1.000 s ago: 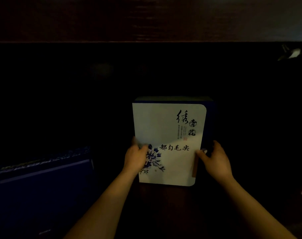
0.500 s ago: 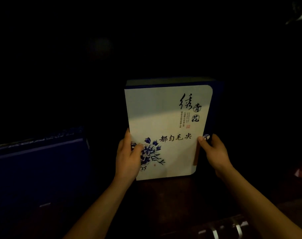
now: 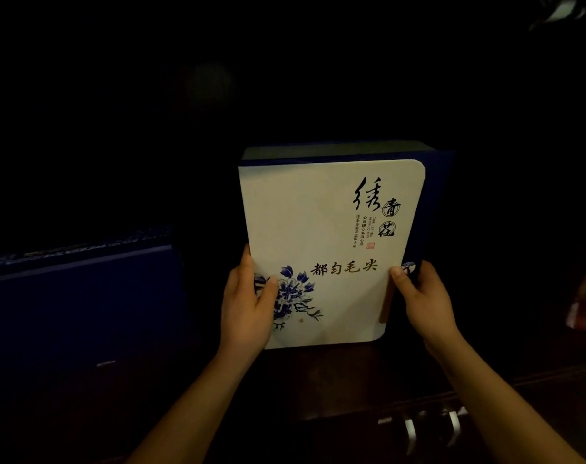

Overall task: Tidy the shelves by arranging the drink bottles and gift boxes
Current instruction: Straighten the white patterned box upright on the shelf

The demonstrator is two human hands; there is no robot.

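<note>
Both hands grasp a white gift box (image 3: 321, 229) by its lower side edges. Left hand (image 3: 246, 309) wraps the left edge, thumb lying across the front over a blue flower print, fingers hidden behind. Right hand (image 3: 422, 299) clasps the right edge, thumb tip pressed on the front face and fingers curled round the dark blue side. Bare forearms reach up from the bottom of the view.

Standing upright, the box faces the viewer, with its bottom edge at a dark wooden shelf (image 3: 318, 380); whether it rests on the wood or is just above it cannot be told. Its front is white with rounded right corners, black brush lettering at upper right, a row of gold characters across the middle, and a blue spine and top.

Well to the left, apart from the white box, a dark blue box (image 3: 80, 296) sits on the same shelf. Everything behind is almost black. At lower right, below the shelf edge, pale metal handles (image 3: 432, 430) catch some light.
</note>
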